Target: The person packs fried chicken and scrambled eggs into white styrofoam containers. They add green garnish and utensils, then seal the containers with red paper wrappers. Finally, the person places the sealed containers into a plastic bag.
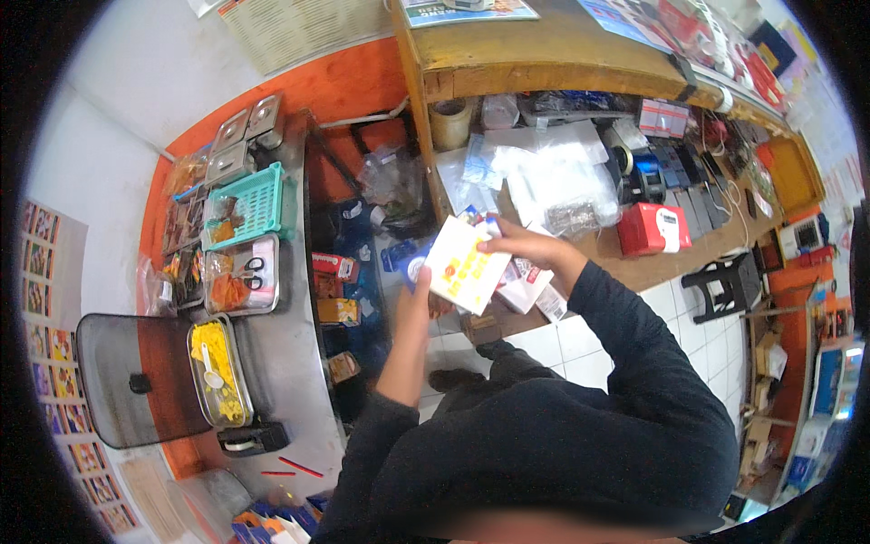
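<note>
Both my hands hold a flat white card or small box with yellow and orange print [465, 266] in front of my body. My left hand [413, 306] grips its left edge, where a blue printed piece [414, 270] shows behind it. Across the top right corner lies my right hand [527, 245], fingers bent over the edge. Small coloured packets show partly behind the card's top. Whether the white and blue pieces are joined, I cannot tell. Beyond my right hand, clear plastic bags [564, 170] lie on a wooden shelf under the counter.
On the left, a steel table [289, 360] bears a teal basket [275, 197], a tray with scissors [238, 302] and a glass container of yellow food [221, 340]. A red box [654, 230] sits on the wooden shelf. A black stool [724, 289] stands on the tiled floor.
</note>
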`<state>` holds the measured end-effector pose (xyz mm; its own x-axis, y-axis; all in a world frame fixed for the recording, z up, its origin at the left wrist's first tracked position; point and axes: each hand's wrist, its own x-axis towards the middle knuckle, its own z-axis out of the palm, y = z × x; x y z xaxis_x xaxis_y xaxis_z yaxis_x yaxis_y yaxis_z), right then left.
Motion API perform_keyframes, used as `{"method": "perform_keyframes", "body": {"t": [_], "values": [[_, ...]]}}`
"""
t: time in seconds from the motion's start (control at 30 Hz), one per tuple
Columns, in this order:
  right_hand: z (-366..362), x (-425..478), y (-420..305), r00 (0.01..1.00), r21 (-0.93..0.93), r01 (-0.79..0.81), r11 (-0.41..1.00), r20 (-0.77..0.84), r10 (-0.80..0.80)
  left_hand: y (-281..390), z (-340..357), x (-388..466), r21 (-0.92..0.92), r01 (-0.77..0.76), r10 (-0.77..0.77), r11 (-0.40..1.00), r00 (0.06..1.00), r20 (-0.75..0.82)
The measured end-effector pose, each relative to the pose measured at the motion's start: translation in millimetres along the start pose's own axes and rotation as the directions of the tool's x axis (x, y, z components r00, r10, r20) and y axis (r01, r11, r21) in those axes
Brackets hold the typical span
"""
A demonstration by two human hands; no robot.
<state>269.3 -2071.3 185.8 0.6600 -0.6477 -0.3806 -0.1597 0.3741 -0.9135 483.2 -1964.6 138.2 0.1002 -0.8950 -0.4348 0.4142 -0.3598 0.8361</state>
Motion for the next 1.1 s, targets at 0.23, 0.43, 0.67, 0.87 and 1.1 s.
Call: {"method": "perform_keyframes", "body": {"t": [0.23,0.43,0.67,0.87,1.1], "values": [[-120,40,-31,0.999,-0.024,-0.038,0.999,-0.006,0.038,4,74,105,0.087,0.028,-0.018,0.996,0.993,-0.117],[-199,93,-6,0.985,-0.006,-0.165,0.986,-0.049,0.165,24,129,167,0.192,0.112,-0.071,0.975,0.976,-0.207],[-177,95,-2,0.956,-0.184,-0.074,0.98,-0.294,0.017,-15,106,183,0.114,0.193,-0.156,0.975,0.95,-0.271],[-216,127,72,0.638,-0.647,-0.15,0.748,-0.641,-0.426,-14,74,68,0.48,-0.062,0.212,0.875,0.94,-0.266],[-6,31,-2,0.508,-0.266,0.618,0.74,-0.584,-0.633,-118,-3,-141,0.547,-0.056,0.425,0.835,0.698,-0.576]]}}
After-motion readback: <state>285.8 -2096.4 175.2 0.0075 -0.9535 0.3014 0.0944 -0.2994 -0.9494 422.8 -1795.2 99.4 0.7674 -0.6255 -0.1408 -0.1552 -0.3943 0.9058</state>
